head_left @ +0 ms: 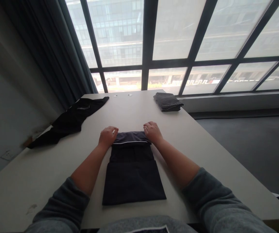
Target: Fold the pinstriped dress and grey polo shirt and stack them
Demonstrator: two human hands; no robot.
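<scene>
A dark, partly folded garment (134, 181) lies flat in front of me, its wide folded part toward my body. Its far end is turned over, showing a grey band with a thin white line across it. My left hand (107, 136) is closed on the far left corner of that band. At the far right corner, my right hand (153, 132) grips the same edge with curled fingers. The fingertips of both hands are partly hidden. I cannot tell the garment's exact kind.
On the white table (127, 113), a folded striped cloth (168, 102) sits at the far right edge. A black garment (73, 118) lies spread along the left edge, partly over it. Two round cable holes show at the back. Windows and a dark curtain (54, 45) stand beyond.
</scene>
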